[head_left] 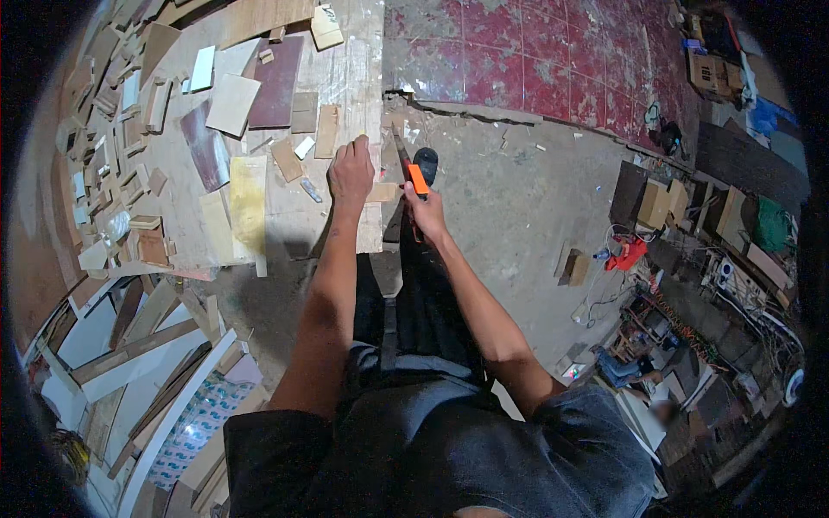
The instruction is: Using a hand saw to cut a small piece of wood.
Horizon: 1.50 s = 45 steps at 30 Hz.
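Note:
My right hand [425,214] is wrapped round the orange handle of a hand saw [403,154], whose narrow dark blade points away from me. The saw is just beyond the right edge of a wooden worktable [281,207]. Near that edge my left hand [351,173] presses down with bent fingers on a small light wood piece [381,192]. One end of this piece sticks out past the table edge toward the saw; its other end is hidden under my hand. I cannot tell whether the blade touches the wood.
Thin wood offcuts [326,131], a yellowish board [248,203] and a small utility knife [311,190] lie left of my hand. Scrap boards [142,350] are piled at lower left. A red power tool [628,253] with a cable lies on the concrete floor [518,216] at right.

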Tool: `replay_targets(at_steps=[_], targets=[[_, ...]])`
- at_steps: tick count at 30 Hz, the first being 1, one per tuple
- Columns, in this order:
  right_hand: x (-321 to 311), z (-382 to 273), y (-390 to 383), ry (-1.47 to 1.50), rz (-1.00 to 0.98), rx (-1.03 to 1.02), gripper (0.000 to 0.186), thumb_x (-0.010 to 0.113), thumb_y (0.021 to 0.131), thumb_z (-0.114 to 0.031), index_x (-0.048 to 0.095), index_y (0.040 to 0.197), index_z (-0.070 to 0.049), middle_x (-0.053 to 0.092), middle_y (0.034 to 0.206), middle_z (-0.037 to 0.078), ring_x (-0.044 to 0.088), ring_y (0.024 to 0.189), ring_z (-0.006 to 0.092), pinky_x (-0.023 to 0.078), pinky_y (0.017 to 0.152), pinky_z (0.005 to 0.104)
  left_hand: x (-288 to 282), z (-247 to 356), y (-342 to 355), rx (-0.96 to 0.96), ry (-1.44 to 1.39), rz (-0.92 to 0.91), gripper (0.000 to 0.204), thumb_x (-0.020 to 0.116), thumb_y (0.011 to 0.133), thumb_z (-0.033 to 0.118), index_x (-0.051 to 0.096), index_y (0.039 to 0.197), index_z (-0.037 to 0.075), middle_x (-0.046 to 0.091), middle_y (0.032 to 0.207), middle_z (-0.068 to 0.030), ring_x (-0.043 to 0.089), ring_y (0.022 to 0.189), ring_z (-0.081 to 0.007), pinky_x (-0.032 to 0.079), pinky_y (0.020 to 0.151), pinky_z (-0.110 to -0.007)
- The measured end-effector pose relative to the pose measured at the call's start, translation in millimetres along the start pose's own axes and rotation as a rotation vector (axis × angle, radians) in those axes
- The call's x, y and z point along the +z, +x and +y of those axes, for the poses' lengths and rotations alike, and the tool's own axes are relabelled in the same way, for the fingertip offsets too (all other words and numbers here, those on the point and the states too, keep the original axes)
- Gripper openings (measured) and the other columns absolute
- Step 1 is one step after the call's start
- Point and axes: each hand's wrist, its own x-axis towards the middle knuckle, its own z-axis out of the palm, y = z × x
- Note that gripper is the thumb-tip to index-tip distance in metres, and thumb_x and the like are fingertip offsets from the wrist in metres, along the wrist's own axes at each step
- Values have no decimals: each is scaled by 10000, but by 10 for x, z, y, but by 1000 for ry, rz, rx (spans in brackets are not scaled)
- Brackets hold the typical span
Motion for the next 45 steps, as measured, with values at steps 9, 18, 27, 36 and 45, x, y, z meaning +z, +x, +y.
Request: replay_targets(at_steps=[9, 18, 27, 36, 45], targets=[[139, -110, -88, 22, -25, 14, 260, 739, 942, -300, 645, 841, -80, 499, 600, -62, 441, 457, 59, 332, 429, 260, -71, -86, -6, -47, 11, 89, 154, 579, 985, 134, 606, 1131, 95, 634, 808, -131, 631, 766, -337, 502, 656, -470], [57, -54, -286, -1, 83, -84, 324, 736, 942, -253, 542, 735, -96, 499, 573, -41, 438, 434, 68, 342, 411, 269, -31, -86, 100, 15, 82, 50, 225, 605, 933, 94, 603, 1158, 111, 627, 855, -101, 623, 792, -315, 506, 691, -436], [11, -616, -1163, 33, 130, -106, 366, 685, 985, -268, 582, 731, -26, 560, 656, -29, 498, 598, 63, 419, 549, 279, -87, -93, 82, -84, 166, -11, 356, 617, 844, 20, 589, 1185, 117, 624, 899, -103, 619, 852, -318, 498, 752, -443], [81, -408, -1279, 53, 81, -137, 418, 663, 995, -374, 528, 746, -67, 517, 577, -6, 500, 461, 92, 403, 431, 269, -58, -108, 44, -94, 148, 23, 399, 656, 788, 20, 593, 1173, 110, 607, 904, -94, 604, 859, -294, 497, 746, -411], [85, -388, -1361, 37, 101, -184, 417, 655, 1000, -371, 522, 742, -71, 510, 580, -3, 494, 463, 90, 405, 437, 266, -79, -165, -10, -117, 109, 82, 349, 604, 826, 5, 605, 1158, 115, 606, 907, -99, 608, 868, -296, 506, 751, -409]])
